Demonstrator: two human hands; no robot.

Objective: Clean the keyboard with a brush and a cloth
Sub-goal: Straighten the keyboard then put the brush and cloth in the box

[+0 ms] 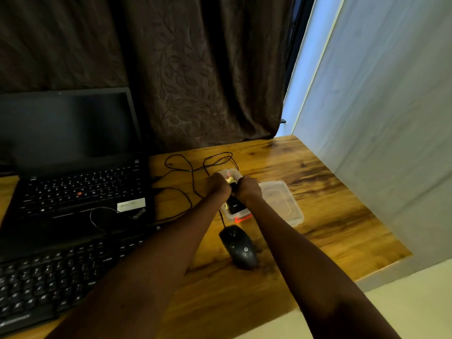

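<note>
Our left hand (218,185) and right hand (249,188) both curled tight over a clear plastic box (233,211) on the table (318,216), contents indistinct, keyboard (49,282) at near left before the laptop (73,167), mouse (238,245) between our forearms.

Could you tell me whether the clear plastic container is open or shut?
Open: its lid lies on the desk beside the container, right of it.

Dim, soft picture; cool window light upper right.
</note>
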